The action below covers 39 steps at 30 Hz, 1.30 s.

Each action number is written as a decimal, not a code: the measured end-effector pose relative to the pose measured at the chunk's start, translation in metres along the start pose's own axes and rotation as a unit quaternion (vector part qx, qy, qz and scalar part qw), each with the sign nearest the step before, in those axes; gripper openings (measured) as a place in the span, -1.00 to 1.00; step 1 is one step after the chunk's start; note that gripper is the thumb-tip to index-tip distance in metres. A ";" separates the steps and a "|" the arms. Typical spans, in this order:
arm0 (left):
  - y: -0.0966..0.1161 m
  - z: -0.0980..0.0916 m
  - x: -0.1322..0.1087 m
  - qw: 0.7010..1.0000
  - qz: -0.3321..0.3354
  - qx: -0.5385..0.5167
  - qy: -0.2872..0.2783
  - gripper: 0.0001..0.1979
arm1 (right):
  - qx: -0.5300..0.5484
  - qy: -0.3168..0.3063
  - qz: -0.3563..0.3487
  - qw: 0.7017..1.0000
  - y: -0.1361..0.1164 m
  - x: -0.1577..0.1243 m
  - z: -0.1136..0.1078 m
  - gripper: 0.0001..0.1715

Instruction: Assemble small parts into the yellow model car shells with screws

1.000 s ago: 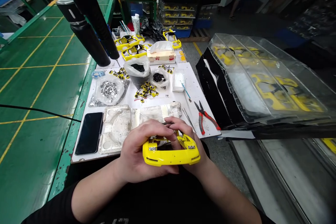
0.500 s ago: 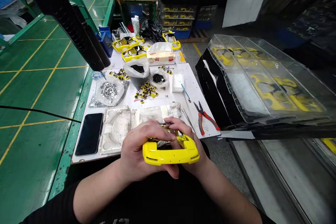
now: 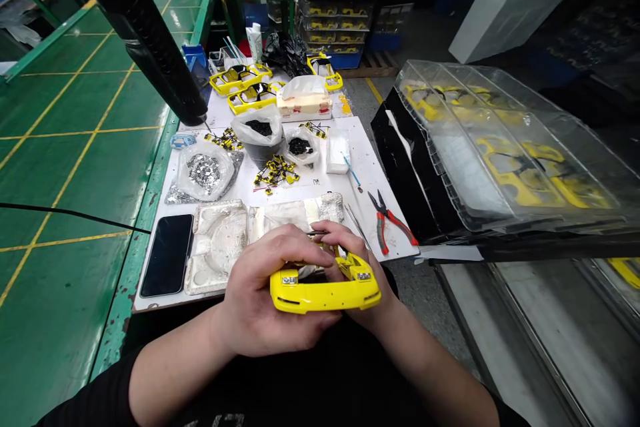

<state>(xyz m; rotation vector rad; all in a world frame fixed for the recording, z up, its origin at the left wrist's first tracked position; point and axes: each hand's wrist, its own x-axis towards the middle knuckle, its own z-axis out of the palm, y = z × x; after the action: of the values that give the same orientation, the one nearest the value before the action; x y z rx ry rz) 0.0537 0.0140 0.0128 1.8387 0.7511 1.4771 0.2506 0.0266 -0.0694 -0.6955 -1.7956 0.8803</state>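
A yellow model car body shell (image 3: 325,297) is held front end toward me, above the table's near edge. On its left side my left hand (image 3: 263,303) is closed, with fingers over the top and underneath. My right hand (image 3: 384,283) grips the other side, its fingers bent over the far part of the shell. Two small clear headlights, the left headlight (image 3: 289,280) and the right headlight (image 3: 363,275), face me from the nose. The shell's inside is mostly covered by my fingers. Just beyond my hands lies a white foam tray (image 3: 220,240).
A black phone (image 3: 167,255) lies left, red-handled pliers (image 3: 387,223) right. Behind are a bag of silvery pieces (image 3: 204,170), a bag of black parts (image 3: 260,130) and small yellow-black parts (image 3: 276,172). A black power tool (image 3: 160,60) hangs upper left. Clear-lidded boxes (image 3: 500,147) stand right.
The headlights now show on the nose where plain yellow covers were before. My left thumb and fingers have shifted under the shell. The view has moved slightly.
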 end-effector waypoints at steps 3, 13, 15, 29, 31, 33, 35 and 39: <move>-0.004 -0.002 -0.002 1.000 -0.004 -0.007 -0.001 -0.51 | -0.008 0.001 -0.010 1.000 0.000 0.000 0.000 -0.45; -0.016 -0.002 -0.009 0.999 0.017 -0.028 0.003 -0.43 | -0.001 -0.005 -0.007 1.000 0.003 0.000 0.000 -0.40; -0.018 -0.002 -0.010 0.999 0.018 -0.036 0.005 -0.45 | 0.004 -0.005 -0.007 1.000 0.003 -0.001 0.000 -0.40; -0.012 0.002 -0.007 0.998 0.006 -0.060 0.022 -0.38 | 0.014 -0.004 0.002 1.000 0.002 -0.004 0.001 -0.47; -0.008 0.003 -0.006 0.999 0.000 -0.042 0.020 -0.46 | 0.010 -0.001 0.000 1.000 0.002 -0.003 0.001 -0.46; -0.004 0.003 -0.005 1.000 -0.002 -0.021 0.018 -0.53 | 0.005 0.002 0.001 1.000 0.002 -0.002 0.001 -0.47; -0.002 0.003 -0.005 1.000 0.000 -0.008 0.019 -0.55 | 0.000 0.004 0.001 1.000 0.001 -0.001 0.001 -0.49; -0.005 0.001 -0.005 1.000 -0.002 -0.015 0.010 -0.51 | -0.016 0.004 -0.007 1.000 -0.001 0.000 0.001 -0.53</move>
<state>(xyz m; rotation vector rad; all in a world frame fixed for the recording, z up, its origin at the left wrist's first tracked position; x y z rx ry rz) 0.0531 0.0130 0.0059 1.8008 0.7374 1.4990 0.2496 0.0261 -0.0685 -0.7051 -1.8082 0.8405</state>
